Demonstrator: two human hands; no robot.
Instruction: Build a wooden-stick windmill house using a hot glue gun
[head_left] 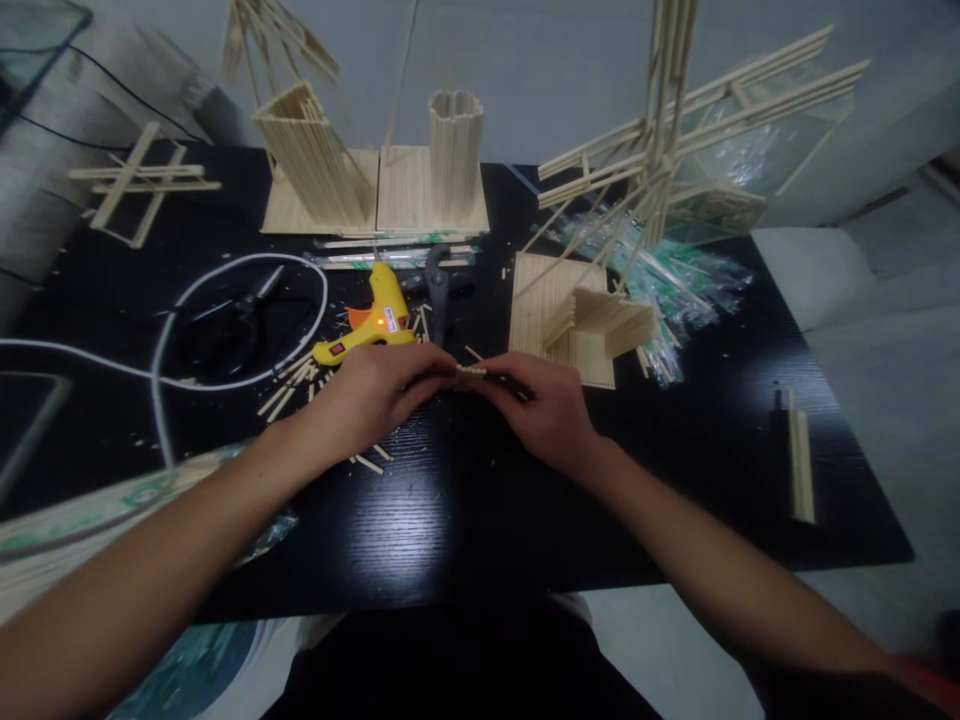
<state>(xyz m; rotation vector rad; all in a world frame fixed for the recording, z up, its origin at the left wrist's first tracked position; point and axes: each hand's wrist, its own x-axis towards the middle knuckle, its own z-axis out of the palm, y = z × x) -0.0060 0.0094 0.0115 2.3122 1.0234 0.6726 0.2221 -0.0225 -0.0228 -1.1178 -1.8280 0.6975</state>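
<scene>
Between my two hands is a small bundle of wooden sticks (471, 371), its pale ends side by side in a short row. My left hand (386, 388) pinches it from the left, and my right hand (536, 400) grips it from the right. Most of the bundle's length is hidden by the fingers or seen end-on. Just beyond my left hand lies a yellow hot glue gun (375, 320) with an orange light on. Short cut stick pieces (289, 385) are scattered around it. A dark-handled tool (437, 295) lies beside the gun.
At the back stand a triangular stick tower (315, 160) and a round one (456, 155) on stick bases. A partial stick build (600, 320) and a tall windmill-like frame (660, 150) are at right. A white cable (157, 350) loops at left near pliers (251, 310). Sticks (801, 465) lie far right.
</scene>
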